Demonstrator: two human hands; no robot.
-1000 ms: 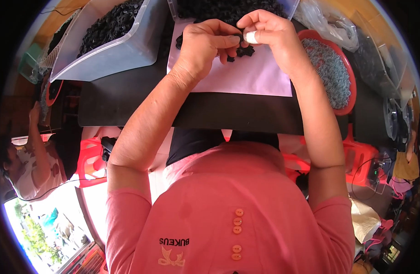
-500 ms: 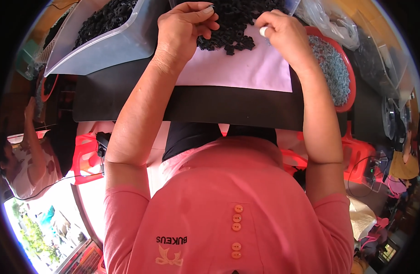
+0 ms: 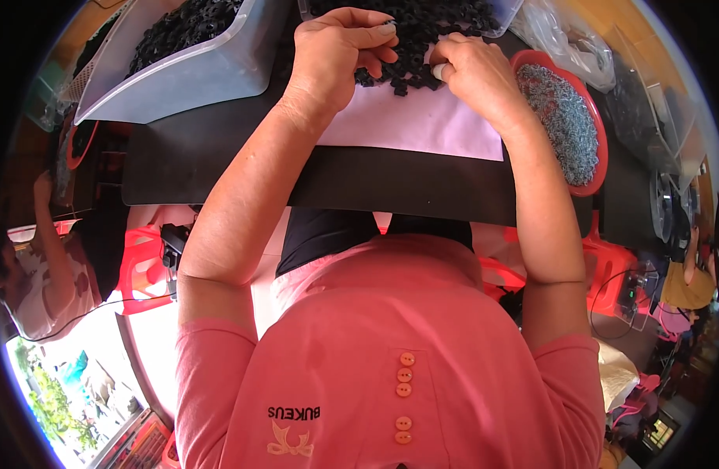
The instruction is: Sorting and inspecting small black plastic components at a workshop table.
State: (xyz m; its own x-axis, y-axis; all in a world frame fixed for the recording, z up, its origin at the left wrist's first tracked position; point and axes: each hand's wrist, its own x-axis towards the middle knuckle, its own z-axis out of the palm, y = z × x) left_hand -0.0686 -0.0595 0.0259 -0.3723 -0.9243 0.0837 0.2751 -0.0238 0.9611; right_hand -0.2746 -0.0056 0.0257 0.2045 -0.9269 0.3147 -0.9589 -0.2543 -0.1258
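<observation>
A heap of small black parts lies at the far side of a pale pink cloth. My left hand is raised at the heap's left, thumb and forefinger pinched together on what looks like a small black part; the other fingers curl loosely. At the heap's right edge, my right hand has its fingers bent toward the thumb, which wears a white cover. Whatever lies between those fingertips is too small to make out. Right of this hand stands a red basin holding many tiny grey-blue pieces.
A large translucent bin with black parts stands on the left of the black table. Another clear container sits behind the heap. Clear plastic bags lie at the far right. Other people are at both sides.
My left hand has moved right and slightly nearer, still pinched. My right hand has shifted a little left and nearer, closer to the black heap.
</observation>
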